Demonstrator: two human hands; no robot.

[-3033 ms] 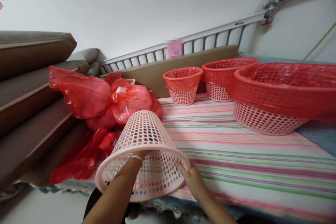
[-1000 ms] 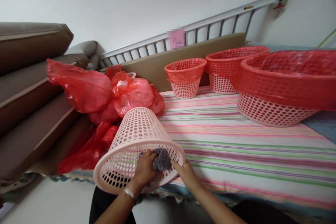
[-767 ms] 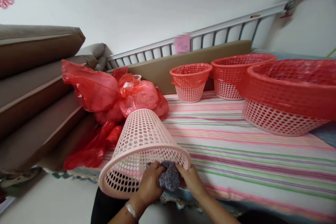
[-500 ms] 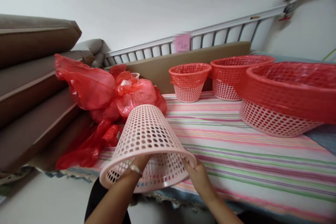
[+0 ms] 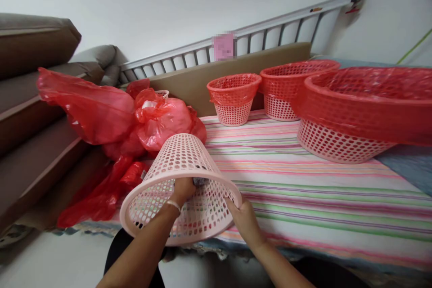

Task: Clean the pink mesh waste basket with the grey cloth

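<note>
The pink basket (image 5: 180, 162) lies sideways at lower centre on the bed (image 5: 303, 198), mouth toward you. Your right hand (image 5: 245, 225) clamps its rim, steadying it; your left hand (image 5: 184, 189), inside, curls around a grey cloth (image 5: 201, 182).

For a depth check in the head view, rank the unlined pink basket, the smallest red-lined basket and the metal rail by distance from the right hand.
1. Unlined pink basket: right hand grips its rim, front left.
2. Smallest red-lined basket: upright, far across the striped sheet.
3. Metal rail: behind the brown board, at the wall.
</note>
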